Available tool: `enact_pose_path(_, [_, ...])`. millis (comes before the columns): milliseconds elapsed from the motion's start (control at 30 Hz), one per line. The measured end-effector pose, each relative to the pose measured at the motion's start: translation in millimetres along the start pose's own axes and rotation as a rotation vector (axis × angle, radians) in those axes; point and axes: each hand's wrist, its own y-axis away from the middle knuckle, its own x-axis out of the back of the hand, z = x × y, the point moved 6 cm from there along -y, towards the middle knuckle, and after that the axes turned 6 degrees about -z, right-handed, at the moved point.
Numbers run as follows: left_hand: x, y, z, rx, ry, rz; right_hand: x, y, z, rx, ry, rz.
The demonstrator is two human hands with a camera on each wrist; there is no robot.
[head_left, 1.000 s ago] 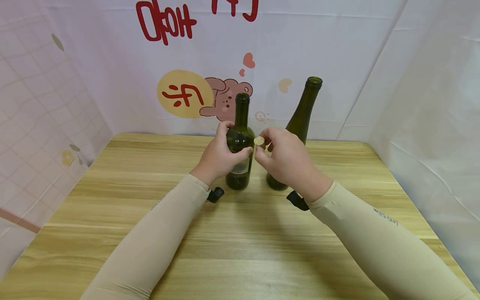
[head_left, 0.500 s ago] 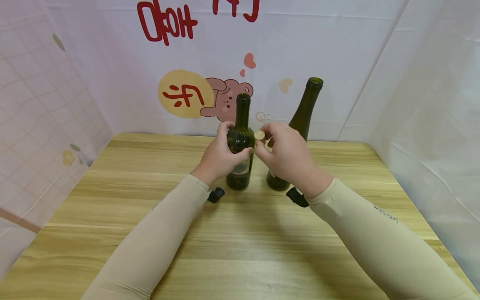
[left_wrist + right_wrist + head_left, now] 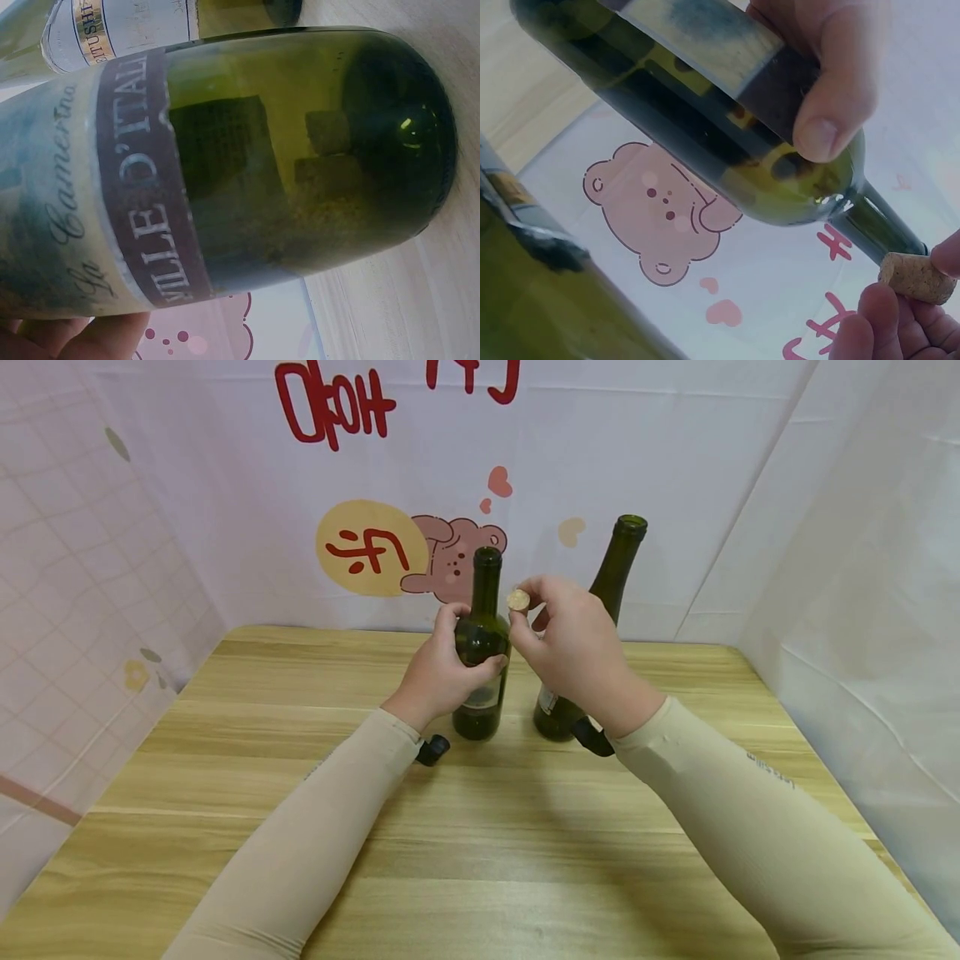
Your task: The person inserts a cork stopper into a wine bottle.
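My left hand grips a dark green wine bottle round its shoulder. The bottle stands upright on the table, its neck uncovered and its mouth uncorked; its "Ville d'Italia" label fills the left wrist view. Between thumb and fingers, my right hand pinches a short cork, held just right of the bottle's neck and below its mouth. In the right wrist view the cork overlaps the neck's end. Behind the right hand stands a second, taller green bottle, open at the top and partly hidden.
The wooden table stretches around both bottles, its back edge close behind them. White cloth printed with red writing, hearts and a cartoon bear hangs at the back and sides. A dark wrist-camera piece shows under the left wrist.
My right hand has risen with the cork, from beside the bottle's shoulder to beside its neck. The left hand and both bottles have stayed in place.
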Motion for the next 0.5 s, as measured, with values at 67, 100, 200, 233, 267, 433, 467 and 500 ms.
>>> enact_pose_path(67, [0.0, -0.1, 0.3, -0.001, -0.001, -0.002, 2.0, -2.2, -1.0, 0.009, -0.004, 0.014])
enact_pose_path(100, [0.0, -0.3, 0.3, -0.002, 0.000, -0.003, 3.0, -3.5, -1.5, 0.013, -0.007, 0.021])
enact_pose_path(200, [0.0, -0.5, 0.2, -0.004, -0.001, -0.004, 6.2, -7.0, -3.0, 0.023, -0.019, 0.042])
enact_pose_path(233, [-0.1, -0.6, 0.2, -0.006, 0.001, -0.004, 7.4, -8.0, -3.6, 0.029, -0.022, 0.052])
enact_pose_path(267, [-0.1, -0.8, 0.0, -0.006, 0.000, -0.005, 8.7, -9.1, -4.6, 0.036, -0.023, 0.062])
enact_pose_path(433, [-0.2, -1.4, -0.2, -0.010, -0.004, -0.009, 14.5, -15.3, -8.7, 0.071, -0.026, 0.112])
enact_pose_path(467, [-0.1, -1.5, -0.3, -0.008, -0.005, -0.009, 15.3, -16.7, -8.9, 0.073, -0.027, 0.117])
enact_pose_path(500, [-0.1, -1.5, -0.4, -0.007, -0.006, -0.010, 16.1, -18.2, -9.2, 0.073, -0.028, 0.120])
